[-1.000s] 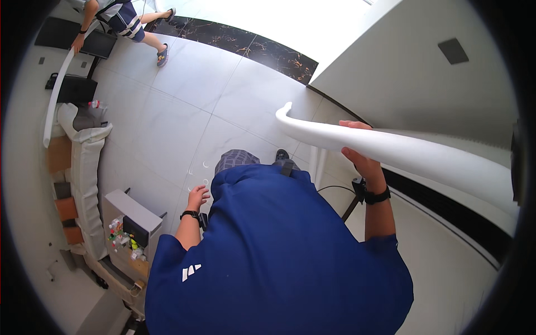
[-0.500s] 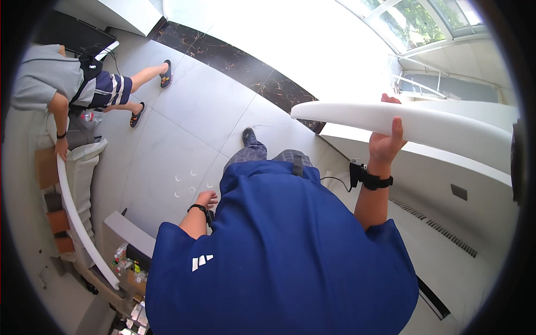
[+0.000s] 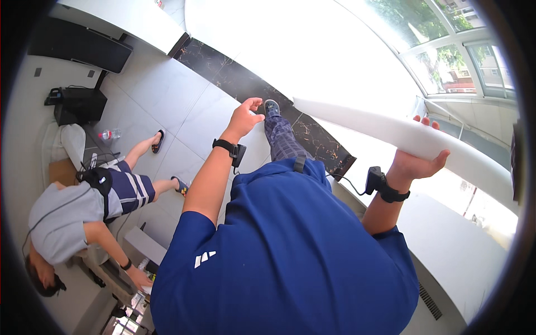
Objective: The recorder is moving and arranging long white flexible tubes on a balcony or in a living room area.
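Head view: the right hand (image 3: 414, 163) cups the long white tube (image 3: 363, 119) on the right, fingers and thumb astride it; the left hand (image 3: 244, 119), half-curled, fingers apart, is left of the tube's far end.

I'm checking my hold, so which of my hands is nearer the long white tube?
Right. The right hand is on the long white tube, holding it partway along. The left hand is apart from it, left of its far end.

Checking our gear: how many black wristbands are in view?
3: one wristband by the left hand, one by the right hand holding the white tube, and one on the co-worker, whose other wrist is hidden.
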Action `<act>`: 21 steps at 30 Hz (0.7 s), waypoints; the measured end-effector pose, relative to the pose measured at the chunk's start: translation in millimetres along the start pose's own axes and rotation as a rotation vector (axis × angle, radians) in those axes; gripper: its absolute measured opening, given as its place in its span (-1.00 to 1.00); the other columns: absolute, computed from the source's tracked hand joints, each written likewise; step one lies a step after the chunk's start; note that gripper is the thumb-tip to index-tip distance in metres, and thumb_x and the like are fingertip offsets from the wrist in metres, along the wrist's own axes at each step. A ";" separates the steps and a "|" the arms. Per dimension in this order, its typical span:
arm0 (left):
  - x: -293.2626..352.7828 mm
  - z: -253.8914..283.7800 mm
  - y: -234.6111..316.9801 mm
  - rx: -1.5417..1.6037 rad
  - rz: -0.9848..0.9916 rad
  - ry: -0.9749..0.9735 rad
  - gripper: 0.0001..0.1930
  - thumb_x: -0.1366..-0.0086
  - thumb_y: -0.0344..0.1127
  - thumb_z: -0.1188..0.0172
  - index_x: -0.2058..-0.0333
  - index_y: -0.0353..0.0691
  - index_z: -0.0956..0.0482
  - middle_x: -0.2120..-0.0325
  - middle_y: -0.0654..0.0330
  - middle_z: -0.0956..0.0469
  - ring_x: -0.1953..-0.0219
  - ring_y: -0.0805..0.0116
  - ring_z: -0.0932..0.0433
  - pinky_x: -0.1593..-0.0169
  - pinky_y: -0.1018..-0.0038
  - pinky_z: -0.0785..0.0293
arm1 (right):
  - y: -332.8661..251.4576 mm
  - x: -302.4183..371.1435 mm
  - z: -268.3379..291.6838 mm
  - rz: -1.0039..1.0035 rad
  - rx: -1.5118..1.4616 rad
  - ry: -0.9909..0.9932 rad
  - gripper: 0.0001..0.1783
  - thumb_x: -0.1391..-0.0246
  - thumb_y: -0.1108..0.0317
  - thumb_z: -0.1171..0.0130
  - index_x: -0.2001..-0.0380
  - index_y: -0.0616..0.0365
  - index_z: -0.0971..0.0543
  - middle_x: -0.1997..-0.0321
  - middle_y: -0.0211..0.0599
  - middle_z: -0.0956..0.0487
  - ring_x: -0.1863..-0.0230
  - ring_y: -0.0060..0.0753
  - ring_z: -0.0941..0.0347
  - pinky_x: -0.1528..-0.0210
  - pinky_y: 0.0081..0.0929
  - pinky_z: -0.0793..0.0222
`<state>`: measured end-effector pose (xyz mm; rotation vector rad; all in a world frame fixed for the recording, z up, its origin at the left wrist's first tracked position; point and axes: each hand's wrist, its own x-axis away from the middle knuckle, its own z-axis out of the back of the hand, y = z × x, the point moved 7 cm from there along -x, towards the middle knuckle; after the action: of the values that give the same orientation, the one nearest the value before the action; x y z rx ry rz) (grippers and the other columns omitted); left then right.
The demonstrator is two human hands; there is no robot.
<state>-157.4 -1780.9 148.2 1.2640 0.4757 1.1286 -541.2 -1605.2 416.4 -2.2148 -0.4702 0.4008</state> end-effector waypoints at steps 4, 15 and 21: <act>-98.1 44.1 43.9 -0.165 0.060 -0.077 -0.27 0.03 -0.39 -0.43 -0.18 -0.22 -0.41 -0.15 0.00 -0.46 -0.19 0.02 -0.41 -0.23 0.26 -0.37 | 98.1 -73.8 -105.5 -0.216 -0.178 -0.116 -0.51 -0.13 -0.14 -0.04 0.12 0.03 -0.51 0.07 -0.22 -0.52 -0.03 -0.07 -0.47 -0.23 0.09 -0.29; -308.2 267.8 77.6 -0.389 -0.156 0.415 -0.24 0.07 -0.40 -0.48 -0.18 -0.16 -0.40 -0.12 0.08 -0.46 -0.20 0.02 -0.35 -0.27 0.19 -0.30 | 329.2 -179.1 -435.9 -0.455 -0.285 -0.543 -0.46 -0.20 -0.18 -0.05 -0.02 0.02 -0.41 -0.02 -0.21 -0.40 -0.08 -0.05 -0.36 -0.30 0.13 -0.14; -456.1 357.2 96.3 -0.458 -0.379 0.387 -0.38 0.00 -0.43 -0.37 -0.10 -0.18 -0.44 -0.05 0.08 -0.51 -0.15 0.01 -0.40 -0.22 0.18 -0.32 | 447.8 -203.7 -557.2 -0.342 -0.091 -0.600 -0.28 -0.16 -0.33 -0.07 -0.16 -0.04 -0.32 -0.16 -0.22 -0.37 -0.24 0.01 -0.32 -0.37 0.18 -0.07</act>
<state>-99.3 -2361.4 214.8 0.5280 0.6672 1.0758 -390.9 -2332.9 436.5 -2.0177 -1.1849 0.8721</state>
